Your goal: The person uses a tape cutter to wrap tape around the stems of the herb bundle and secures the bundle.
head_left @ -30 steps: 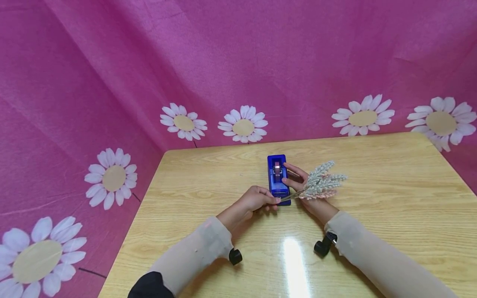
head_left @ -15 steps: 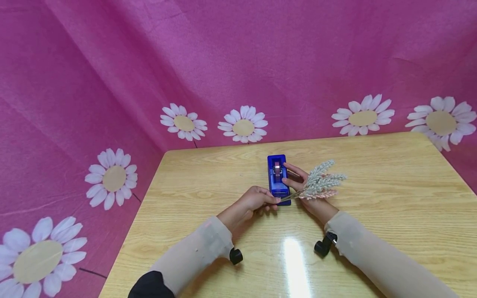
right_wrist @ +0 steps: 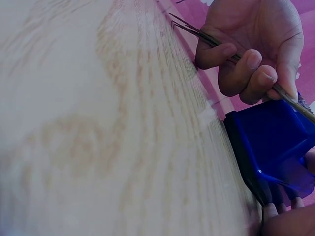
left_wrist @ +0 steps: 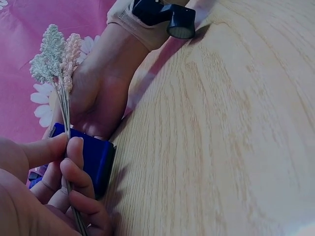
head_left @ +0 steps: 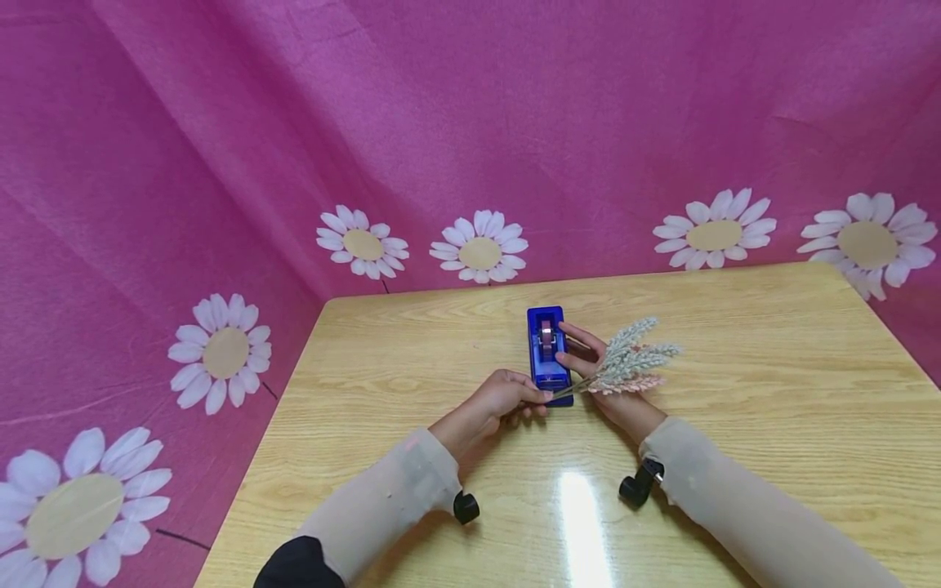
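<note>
A blue tape dispenser (head_left: 544,377) with a clear roll stands on the table. My left hand (head_left: 507,394) pinches the thin stems of an artificial flower bunch (head_left: 632,363) between thumb and fingers. The pale green and pink heads point right, crossing over my right wrist in the head view. In the left wrist view the bunch (left_wrist: 53,54) stands upright above the pinch. My right hand (head_left: 597,367) lies along the dispenser's right side, its extended fingers touching it. The right wrist view shows fingertips (right_wrist: 296,202) low against the blue body (right_wrist: 270,135) and the stem ends beyond the left hand.
A light wood-grain table (head_left: 735,392) lies under both forearms. Pink cloth (head_left: 551,122) printed with large white daisies hangs along its back and left. Black wrist cameras (head_left: 638,486) are strapped beneath the beige sleeves. A bright reflection shines on the tabletop near the front.
</note>
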`<state>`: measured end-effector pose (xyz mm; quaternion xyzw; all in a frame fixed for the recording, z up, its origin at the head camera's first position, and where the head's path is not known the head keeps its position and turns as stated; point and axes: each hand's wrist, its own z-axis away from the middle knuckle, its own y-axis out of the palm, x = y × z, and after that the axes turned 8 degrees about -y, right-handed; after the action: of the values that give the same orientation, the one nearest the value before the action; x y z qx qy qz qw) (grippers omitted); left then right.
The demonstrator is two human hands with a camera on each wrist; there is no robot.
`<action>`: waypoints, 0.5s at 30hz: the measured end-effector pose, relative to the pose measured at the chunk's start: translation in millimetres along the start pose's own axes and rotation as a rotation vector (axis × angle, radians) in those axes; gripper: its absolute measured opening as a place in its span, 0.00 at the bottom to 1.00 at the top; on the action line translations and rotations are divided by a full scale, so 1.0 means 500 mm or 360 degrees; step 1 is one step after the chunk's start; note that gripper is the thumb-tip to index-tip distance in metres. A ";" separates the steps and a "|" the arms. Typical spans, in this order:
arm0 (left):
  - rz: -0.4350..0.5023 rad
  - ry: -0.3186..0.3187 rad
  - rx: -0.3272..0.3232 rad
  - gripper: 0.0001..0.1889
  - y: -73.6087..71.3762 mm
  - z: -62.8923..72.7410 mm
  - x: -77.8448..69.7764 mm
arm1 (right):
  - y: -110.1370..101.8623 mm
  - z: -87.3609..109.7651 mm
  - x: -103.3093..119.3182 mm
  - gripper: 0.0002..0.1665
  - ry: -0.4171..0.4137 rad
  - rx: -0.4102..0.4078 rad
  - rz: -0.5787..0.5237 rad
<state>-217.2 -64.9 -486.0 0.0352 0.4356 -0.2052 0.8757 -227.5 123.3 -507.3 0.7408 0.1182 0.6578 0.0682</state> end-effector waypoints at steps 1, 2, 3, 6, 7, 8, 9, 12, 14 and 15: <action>-0.0012 0.0005 0.0003 0.14 0.001 0.002 0.001 | 0.001 0.001 0.001 0.38 -0.0004 0.0000 0.0004; -0.0018 0.0005 0.0009 0.14 0.000 0.002 0.002 | 0.001 0.003 0.002 0.38 -0.0009 0.0004 0.0019; -0.0023 0.0004 0.0015 0.14 0.000 0.003 0.004 | 0.002 0.004 0.003 0.38 -0.0009 0.0009 0.0028; -0.0047 0.0013 0.0041 0.14 -0.001 0.004 0.009 | 0.004 0.009 0.006 0.36 -0.0023 0.0036 0.0032; -0.0061 0.0023 0.0046 0.13 -0.002 0.004 0.010 | 0.004 0.010 0.006 0.36 -0.0030 0.0040 0.0038; -0.0062 0.0030 0.0057 0.13 -0.003 0.003 0.011 | 0.004 0.011 0.007 0.35 -0.0033 0.0042 0.0042; -0.0066 0.0037 0.0068 0.13 -0.004 0.002 0.012 | 0.003 0.011 0.007 0.35 -0.0031 0.0041 0.0040; -0.0091 0.0059 0.0086 0.13 -0.005 0.003 0.011 | -0.001 0.011 0.005 0.35 -0.0035 0.0057 0.0068; -0.0094 0.0061 0.0100 0.12 -0.006 0.005 0.009 | -0.002 0.009 0.004 0.36 -0.0027 0.0060 0.0096; -0.0093 0.0060 0.0104 0.12 -0.006 0.007 0.007 | -0.002 0.008 0.004 0.36 -0.0027 0.0059 0.0089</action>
<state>-214.1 -69.8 -486.2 0.0547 0.4460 -0.2442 0.8593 -223.5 125.2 -506.3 0.7506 0.1091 0.6507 0.0371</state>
